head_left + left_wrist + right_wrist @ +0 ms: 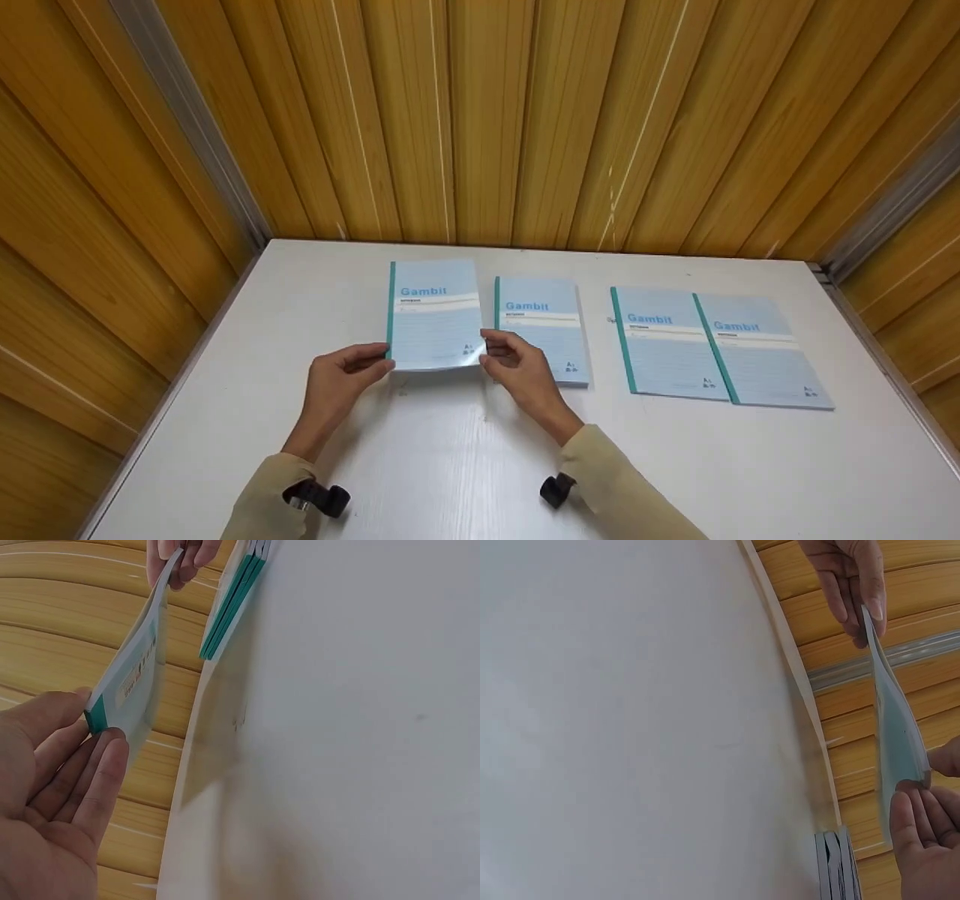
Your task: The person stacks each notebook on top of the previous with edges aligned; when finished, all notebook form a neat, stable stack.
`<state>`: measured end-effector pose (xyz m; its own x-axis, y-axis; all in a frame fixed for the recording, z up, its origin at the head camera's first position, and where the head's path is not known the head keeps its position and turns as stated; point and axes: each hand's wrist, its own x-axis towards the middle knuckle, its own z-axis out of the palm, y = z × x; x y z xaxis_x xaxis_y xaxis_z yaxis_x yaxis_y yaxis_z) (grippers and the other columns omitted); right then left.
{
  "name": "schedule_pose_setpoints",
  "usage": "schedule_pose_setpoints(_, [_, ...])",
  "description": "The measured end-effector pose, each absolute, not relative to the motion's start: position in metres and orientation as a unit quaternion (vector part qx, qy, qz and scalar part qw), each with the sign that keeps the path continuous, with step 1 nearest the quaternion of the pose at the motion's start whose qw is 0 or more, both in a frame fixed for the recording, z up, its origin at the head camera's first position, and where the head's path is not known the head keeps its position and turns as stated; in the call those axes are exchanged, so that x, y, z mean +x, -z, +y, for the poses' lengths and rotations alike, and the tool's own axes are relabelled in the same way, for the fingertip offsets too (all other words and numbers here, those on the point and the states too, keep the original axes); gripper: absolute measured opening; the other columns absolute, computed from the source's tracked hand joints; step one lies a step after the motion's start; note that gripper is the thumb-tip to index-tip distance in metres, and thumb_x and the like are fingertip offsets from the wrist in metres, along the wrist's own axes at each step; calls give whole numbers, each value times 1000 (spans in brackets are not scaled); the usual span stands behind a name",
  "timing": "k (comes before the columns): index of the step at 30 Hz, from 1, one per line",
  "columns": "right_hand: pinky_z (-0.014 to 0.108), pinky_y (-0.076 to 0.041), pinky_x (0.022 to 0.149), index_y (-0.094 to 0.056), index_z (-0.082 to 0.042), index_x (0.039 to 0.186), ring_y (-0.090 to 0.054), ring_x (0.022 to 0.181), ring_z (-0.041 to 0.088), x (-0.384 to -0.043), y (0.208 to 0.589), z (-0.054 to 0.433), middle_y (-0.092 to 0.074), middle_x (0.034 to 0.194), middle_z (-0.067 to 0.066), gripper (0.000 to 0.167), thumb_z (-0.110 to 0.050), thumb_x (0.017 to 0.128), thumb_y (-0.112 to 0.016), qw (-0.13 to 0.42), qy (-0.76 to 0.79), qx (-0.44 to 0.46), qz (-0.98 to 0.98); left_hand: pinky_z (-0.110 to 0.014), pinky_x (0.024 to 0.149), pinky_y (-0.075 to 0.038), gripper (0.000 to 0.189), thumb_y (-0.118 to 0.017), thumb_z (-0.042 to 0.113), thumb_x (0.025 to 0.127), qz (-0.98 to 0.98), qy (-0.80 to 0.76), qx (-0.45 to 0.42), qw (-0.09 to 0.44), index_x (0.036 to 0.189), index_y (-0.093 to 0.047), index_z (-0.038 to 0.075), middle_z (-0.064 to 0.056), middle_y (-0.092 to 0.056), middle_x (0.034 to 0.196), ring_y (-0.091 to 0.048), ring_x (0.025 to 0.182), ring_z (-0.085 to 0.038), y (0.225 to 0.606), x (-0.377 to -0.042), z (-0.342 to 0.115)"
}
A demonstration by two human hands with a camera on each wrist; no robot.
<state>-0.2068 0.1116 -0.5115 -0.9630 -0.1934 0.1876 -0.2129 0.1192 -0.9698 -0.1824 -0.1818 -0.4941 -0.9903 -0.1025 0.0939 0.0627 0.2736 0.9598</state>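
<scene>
A thin light-blue notebook [433, 330] with a green spine and "Gambit" on its cover is held up by both hands. My left hand [337, 382] pinches the lower end of its spine side between thumb and fingers. Opposite, my right hand [529, 375] pinches the lower right corner. In the left wrist view the notebook [135, 675] hangs above the table, its cover slightly bowed. Just right of it lies a matching notebook [551, 319], partly hidden behind my right hand. Green spines [234, 606] show stacked there in the left wrist view.
Farther right, two more matching notebook covers [667, 360] lie side by side on the white table [450, 465]. Wood-patterned panels [480, 120] rise behind the table's back edge and at both sides. Black straps [319, 496] sit at the wrists.
</scene>
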Motion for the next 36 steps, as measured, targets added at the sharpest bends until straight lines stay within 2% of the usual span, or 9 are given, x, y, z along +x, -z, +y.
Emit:
schedule_pose_setpoints(11, [27, -56, 96, -66, 3, 137, -65, 117, 33, -197, 514, 144, -67, 130, 18, 40, -8, 100, -75, 40, -637, 129, -759, -23, 85, -60, 27, -86, 5, 89, -788, 613, -7, 60, 116, -81, 4, -10, -78, 112, -75, 101, -23, 503, -185, -149])
schedule_pose_setpoints(25, [23, -56, 93, -68, -1, 138, -66, 116, 29, -185, 517, 184, -68, 129, 14, 41, -4, 98, -77, 47, -636, 80, -766, -26, 85, -61, 27, -86, 8, 90, -792, 607, -53, 43, 116, -81, 5, -8, -79, 110, -75, 99, -20, 514, -190, -110])
schedule_pose_setpoints(36, [21, -55, 91, -68, 1, 137, -64, 117, 29, -181, 516, 208, -67, 130, 16, 40, -3, 98, -76, 44, -629, 48, -775, -26, 83, -61, 25, -86, 11, 91, -790, 607, -76, 29, 115, -81, 6, -5, -79, 108, -75, 96, -17, 519, -194, -85])
